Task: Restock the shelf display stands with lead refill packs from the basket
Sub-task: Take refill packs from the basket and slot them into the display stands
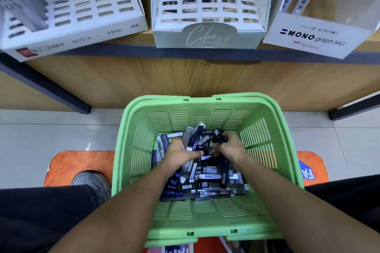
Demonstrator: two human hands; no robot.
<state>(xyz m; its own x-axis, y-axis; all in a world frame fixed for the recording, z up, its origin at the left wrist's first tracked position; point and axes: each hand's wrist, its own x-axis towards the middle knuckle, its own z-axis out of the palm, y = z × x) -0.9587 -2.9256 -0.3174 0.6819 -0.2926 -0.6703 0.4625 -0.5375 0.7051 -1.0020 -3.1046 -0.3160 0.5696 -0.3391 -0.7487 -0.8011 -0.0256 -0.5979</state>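
A green plastic basket stands on the floor in front of me, with a heap of dark lead refill packs in its bottom. Both my hands are down inside it. My left hand grips a bunch of several upright packs. My right hand pinches a small black pack at the heap's far side. On the shelf above stand three display stands: a white slotted one at the left, a pale "Color" one in the middle, and a clear MONO graph MG one at the right.
The wooden shelf edge runs across above the basket, with dark metal legs at both sides. An orange mat lies under the basket on the tiled floor. My shoe and dark trouser legs flank the basket.
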